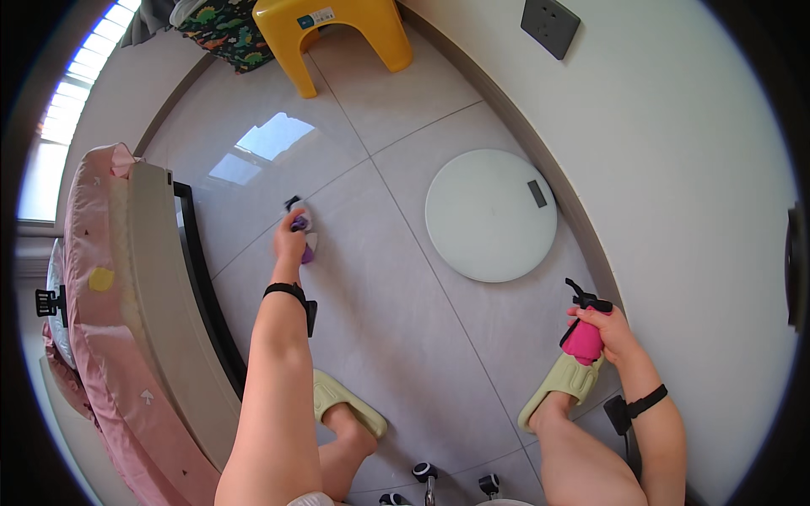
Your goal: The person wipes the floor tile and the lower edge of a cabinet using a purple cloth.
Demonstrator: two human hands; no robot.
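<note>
Head view places our two hands well apart, each clamped on something of its own. Left of the frame's centre, our left hand [291, 240] curls its fingers around a small purple-and-white bundle [308, 254] with a dark end, low over the grey tile floor [396, 337]; we cannot tell whether it touches the tiles. At the lower right, our right hand [616, 336] grips a bright pink fabric pouch [582, 342] with black trim and a loose black strap, which overlaps the toe of one of our green slippers [575, 381].

As far as we can judge, grasping is done on both sides: the pouch looks held up, and neither item is let go. What the bundle is made of stays too small to read, and setting either item down is not yet done.

For edges, the bed's black base rail [198, 278] bounds our left hand's side, and the baseboard [525, 139] curves down the right, close beside our right hand. A round glass bathroom scale [485, 215] sits right of centre, and a yellow plastic stool [371, 18] stands at the top. Tiles stretch between our hands, giving sideways room; chair casters [424, 472] crowd the bottom edge.
</note>
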